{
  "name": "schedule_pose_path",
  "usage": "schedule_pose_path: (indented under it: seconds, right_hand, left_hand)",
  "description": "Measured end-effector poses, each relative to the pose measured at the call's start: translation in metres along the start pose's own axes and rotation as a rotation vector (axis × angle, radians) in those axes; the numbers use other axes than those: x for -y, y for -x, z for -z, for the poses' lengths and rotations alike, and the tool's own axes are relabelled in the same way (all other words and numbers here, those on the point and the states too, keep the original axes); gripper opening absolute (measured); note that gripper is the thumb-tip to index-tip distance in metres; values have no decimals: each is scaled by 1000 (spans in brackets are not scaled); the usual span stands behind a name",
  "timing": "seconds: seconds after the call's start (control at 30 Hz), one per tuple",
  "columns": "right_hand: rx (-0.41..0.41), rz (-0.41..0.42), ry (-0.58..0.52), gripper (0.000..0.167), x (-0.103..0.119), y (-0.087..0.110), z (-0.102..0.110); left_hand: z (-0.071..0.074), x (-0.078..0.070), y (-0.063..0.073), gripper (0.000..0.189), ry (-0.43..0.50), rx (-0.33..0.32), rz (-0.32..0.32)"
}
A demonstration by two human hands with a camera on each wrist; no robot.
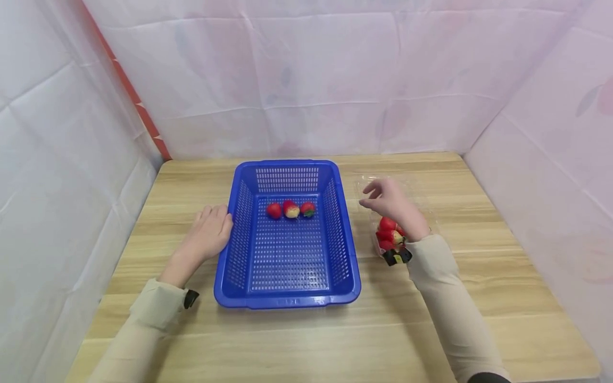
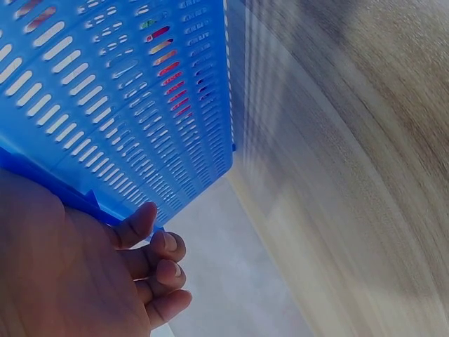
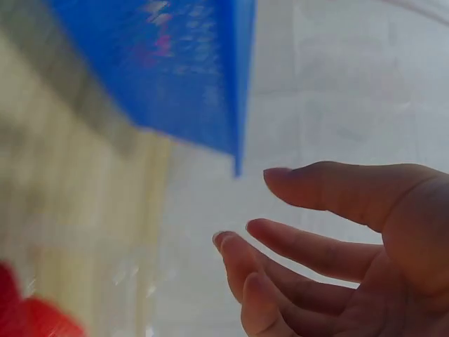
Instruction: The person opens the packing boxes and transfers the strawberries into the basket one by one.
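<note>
One loosely bent left hand [image 1: 209,231] touching blue basket [image 1: 287,302], right hand [image 1: 389,201] half-spread, near strawberries [image 1: 388,224]

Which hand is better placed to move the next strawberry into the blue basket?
Likely the right hand: it looks empty, close to the strawberries outside the basket. The left hand is at the basket's opposite side, touching it.

Left hand [image 1: 209,231] loosely curled, right hand [image 1: 389,201] with thumb [image 3: 337,184] parted from fingers [image 3: 316,250], 2 hands well apart.
</note>
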State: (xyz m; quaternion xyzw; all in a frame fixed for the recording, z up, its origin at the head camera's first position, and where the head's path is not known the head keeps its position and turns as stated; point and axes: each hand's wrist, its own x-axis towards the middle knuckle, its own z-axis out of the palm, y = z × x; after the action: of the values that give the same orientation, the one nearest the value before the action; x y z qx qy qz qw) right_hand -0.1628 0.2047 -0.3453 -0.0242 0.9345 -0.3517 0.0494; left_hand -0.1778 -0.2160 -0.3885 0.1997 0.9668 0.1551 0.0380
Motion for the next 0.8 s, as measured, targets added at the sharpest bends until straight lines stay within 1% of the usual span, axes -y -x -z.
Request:
schedule_pose_path:
  seconds: [0.13,0.3,0.37,0.47,0.57,0.67,0.8]
  right_hand:
    - [-1,-11,28,34,-23,8,-3]
    - [-4,-60,104,34,-44,16,-12]
    - [7,-88,128,35,-50,18,-15]
    - [17,-109,140,38,-56,18,-19]
    - [5,-110,140,40,-59,18,-22]
    - [-11,-107,141,40,-61,17,-24]
    - [-10,-110,141,39,-60,16,-26]
  left_hand:
    - [1,0,0,33,4,3,1]
    - [0,-1,1,33,6,3,0]
    - [0,0,1,33,7,3,-1]
    - [0,0,1,33,10,6,1]
    - [1,0,1,33,9,5,-1]
    - [1,0,1,33,6,5,-1]
    - [2,-1,1,33,0,11,4]
